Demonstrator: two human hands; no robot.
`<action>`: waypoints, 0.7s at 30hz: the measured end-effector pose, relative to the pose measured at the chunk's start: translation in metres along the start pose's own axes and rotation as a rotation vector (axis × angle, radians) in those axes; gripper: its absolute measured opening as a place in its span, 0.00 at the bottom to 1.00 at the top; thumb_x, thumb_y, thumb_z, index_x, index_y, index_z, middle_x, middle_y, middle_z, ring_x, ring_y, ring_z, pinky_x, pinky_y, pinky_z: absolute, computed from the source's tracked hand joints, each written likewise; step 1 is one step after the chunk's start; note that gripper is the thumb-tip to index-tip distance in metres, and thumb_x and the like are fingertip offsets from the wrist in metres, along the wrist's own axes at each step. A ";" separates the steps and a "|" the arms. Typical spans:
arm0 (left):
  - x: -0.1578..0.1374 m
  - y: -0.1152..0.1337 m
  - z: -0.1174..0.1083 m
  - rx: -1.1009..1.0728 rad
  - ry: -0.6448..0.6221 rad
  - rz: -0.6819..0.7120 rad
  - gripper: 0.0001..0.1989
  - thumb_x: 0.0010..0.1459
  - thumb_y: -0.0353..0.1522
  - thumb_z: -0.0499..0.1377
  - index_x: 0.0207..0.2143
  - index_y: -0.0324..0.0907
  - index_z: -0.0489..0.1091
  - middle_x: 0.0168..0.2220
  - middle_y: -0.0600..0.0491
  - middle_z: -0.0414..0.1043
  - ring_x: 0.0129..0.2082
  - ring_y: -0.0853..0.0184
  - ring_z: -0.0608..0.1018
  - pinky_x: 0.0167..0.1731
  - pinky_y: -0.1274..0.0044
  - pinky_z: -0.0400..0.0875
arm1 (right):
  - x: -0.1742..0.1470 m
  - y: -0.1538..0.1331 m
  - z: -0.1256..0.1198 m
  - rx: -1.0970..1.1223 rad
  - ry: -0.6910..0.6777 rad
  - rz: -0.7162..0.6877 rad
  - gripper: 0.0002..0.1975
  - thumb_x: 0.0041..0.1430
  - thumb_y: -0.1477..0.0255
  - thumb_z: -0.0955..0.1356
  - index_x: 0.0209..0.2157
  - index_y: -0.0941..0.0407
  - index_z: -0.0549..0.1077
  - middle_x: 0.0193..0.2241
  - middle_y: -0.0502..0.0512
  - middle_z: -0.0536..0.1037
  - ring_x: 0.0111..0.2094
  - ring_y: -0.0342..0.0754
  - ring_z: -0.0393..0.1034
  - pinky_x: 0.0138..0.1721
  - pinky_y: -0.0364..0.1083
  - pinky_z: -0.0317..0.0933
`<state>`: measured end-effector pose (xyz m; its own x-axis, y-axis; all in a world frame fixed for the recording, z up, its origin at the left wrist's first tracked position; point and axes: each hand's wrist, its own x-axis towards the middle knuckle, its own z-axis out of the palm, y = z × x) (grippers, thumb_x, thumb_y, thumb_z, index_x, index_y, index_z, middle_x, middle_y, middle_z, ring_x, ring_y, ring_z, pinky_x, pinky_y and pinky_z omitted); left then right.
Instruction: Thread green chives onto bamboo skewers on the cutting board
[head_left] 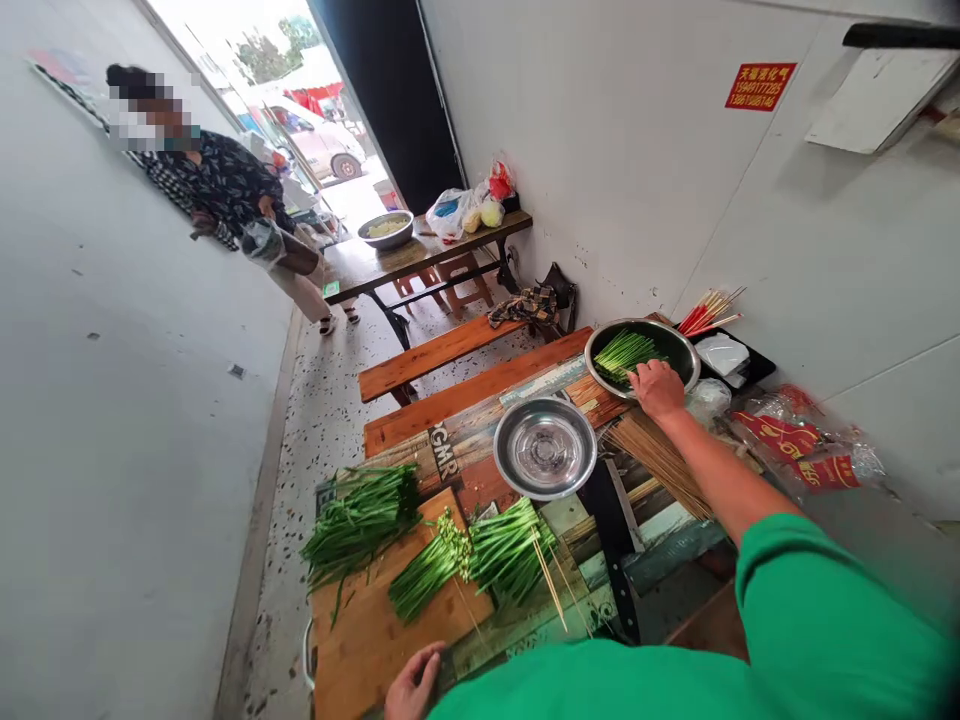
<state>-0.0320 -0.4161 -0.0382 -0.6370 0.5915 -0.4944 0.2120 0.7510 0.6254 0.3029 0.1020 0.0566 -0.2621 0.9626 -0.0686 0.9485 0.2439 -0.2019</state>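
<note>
green stalks: light, bendy, i judge; hold mid-bundle. right hand: fingers curled, grip unclear. left hand: unclear too.

Apparently a small street-side eatery, long table, wooden bench, bundled skewers, van beyond open doorway

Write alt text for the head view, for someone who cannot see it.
The wearer's right hand reaches into a metal bowl of green stalks, while the left hand is near a cutting board with more green bundles on and beside it. Farther back, another person stands.
</note>
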 end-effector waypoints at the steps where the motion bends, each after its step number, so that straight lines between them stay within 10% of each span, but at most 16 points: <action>1: -0.002 0.006 -0.004 -0.006 -0.022 0.009 0.23 0.41 0.52 0.56 0.29 0.46 0.78 0.33 0.51 0.80 0.38 0.57 0.80 0.43 0.70 0.74 | -0.023 -0.014 0.005 0.016 -0.010 -0.032 0.20 0.68 0.63 0.57 0.48 0.63 0.69 0.51 0.68 0.68 0.52 0.55 0.63 0.50 0.53 0.58; 6: -0.003 0.019 -0.019 -0.106 -0.045 0.016 0.27 0.42 0.52 0.57 0.32 0.39 0.77 0.28 0.48 0.77 0.32 0.61 0.77 0.33 0.74 0.72 | -0.165 -0.093 0.062 0.132 -0.394 -0.215 0.26 0.67 0.57 0.55 0.32 0.59 0.75 0.34 0.57 0.77 0.38 0.49 0.71 0.38 0.45 0.60; 10: 0.000 -0.002 -0.028 -0.239 -0.085 -0.027 0.29 0.43 0.51 0.57 0.37 0.36 0.75 0.22 0.54 0.70 0.22 0.70 0.70 0.23 0.79 0.64 | -0.240 -0.137 0.101 0.181 -0.633 -0.240 0.17 0.64 0.60 0.63 0.39 0.60 0.73 0.36 0.53 0.76 0.34 0.44 0.71 0.37 0.46 0.66; 21: 0.004 -0.047 -0.059 -0.280 -0.127 0.003 0.29 0.43 0.50 0.58 0.38 0.35 0.74 0.22 0.55 0.69 0.20 0.72 0.67 0.22 0.80 0.60 | -0.231 -0.167 0.122 0.036 -0.542 -0.168 0.17 0.63 0.65 0.65 0.51 0.58 0.68 0.49 0.58 0.71 0.46 0.49 0.69 0.45 0.53 0.67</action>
<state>-0.0884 -0.4663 -0.0339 -0.5347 0.6393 -0.5527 -0.0100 0.6492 0.7606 0.1835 -0.1758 -0.0132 -0.4714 0.7108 -0.5220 0.8819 0.3749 -0.2859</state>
